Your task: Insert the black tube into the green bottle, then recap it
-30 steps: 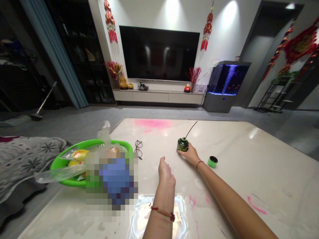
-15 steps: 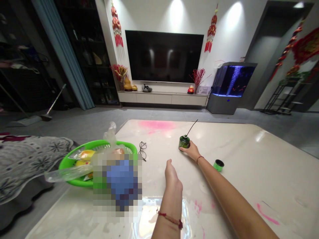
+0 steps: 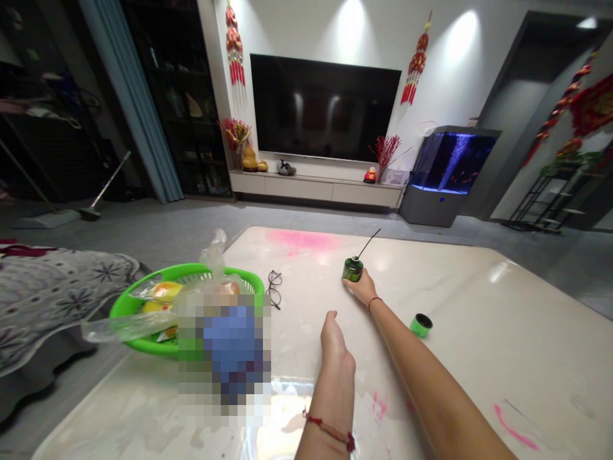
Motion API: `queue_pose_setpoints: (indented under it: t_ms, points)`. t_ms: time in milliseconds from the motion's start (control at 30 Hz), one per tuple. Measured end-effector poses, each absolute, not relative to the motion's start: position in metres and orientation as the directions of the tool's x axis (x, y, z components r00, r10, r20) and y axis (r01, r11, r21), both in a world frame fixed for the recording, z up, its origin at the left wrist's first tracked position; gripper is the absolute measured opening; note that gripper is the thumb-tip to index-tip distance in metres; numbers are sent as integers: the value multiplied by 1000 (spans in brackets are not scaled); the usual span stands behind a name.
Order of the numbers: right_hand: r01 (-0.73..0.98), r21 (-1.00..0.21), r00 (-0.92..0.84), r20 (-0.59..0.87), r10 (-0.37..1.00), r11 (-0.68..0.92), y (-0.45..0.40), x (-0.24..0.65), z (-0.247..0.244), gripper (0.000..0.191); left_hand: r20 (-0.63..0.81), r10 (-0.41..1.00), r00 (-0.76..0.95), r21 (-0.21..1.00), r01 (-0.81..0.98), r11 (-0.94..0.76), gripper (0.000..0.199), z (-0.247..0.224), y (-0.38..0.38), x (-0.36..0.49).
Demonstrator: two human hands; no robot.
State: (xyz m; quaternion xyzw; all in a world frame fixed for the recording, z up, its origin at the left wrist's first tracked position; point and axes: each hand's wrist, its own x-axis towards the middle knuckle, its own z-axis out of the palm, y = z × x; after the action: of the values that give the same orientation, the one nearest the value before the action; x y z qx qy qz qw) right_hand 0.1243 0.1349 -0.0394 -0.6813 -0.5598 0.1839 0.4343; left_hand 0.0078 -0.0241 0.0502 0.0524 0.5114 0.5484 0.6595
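Curling around a dark green bottle (image 3: 352, 271), the right hand (image 3: 363, 287) holds it toward the far side of the table (image 3: 469, 287). A thin black stick (image 3: 369, 243) slants from its neck. The left hand (image 3: 336, 342) is nearer, fingers mostly hidden; how far open cannot be told. A green cup (image 3: 420, 328) sits to the bottle's right, glasses (image 3: 273, 288) to its left.

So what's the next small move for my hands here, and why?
I'd perhaps bring your left hand toward the dark stick: it leans out of the neck of the green bottle, your right hand holds that bottle by its side, and nothing shows in your left.
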Motion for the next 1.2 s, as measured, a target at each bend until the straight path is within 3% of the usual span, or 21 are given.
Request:
queue_pose_setpoints:
  t_ms: [133,333,567,733,1200]
  points:
    - [632,-775,300,273,914,25,140,120,-39,48,-709,701,-72,572,-641,512,31,54,-25,8]
    - [677,-732,256,328,909,74,143,117,-37,35,-708,703,-72,583,-622,523,39,53,-25,5]
    - [668,-743,335,260,906,-34,145,114,-36,61,-692,720,-50,585,-623,519,39,57,-28,4]
    - [656,-750,386,234,893,-87,148,110,-36,64,-692,721,-41,576,-633,517,36,61,-30,3]
    - [602,-797,390,240,889,-49,159,113,-40,47,-655,755,-25,579,-659,481,24,66,-32,1]
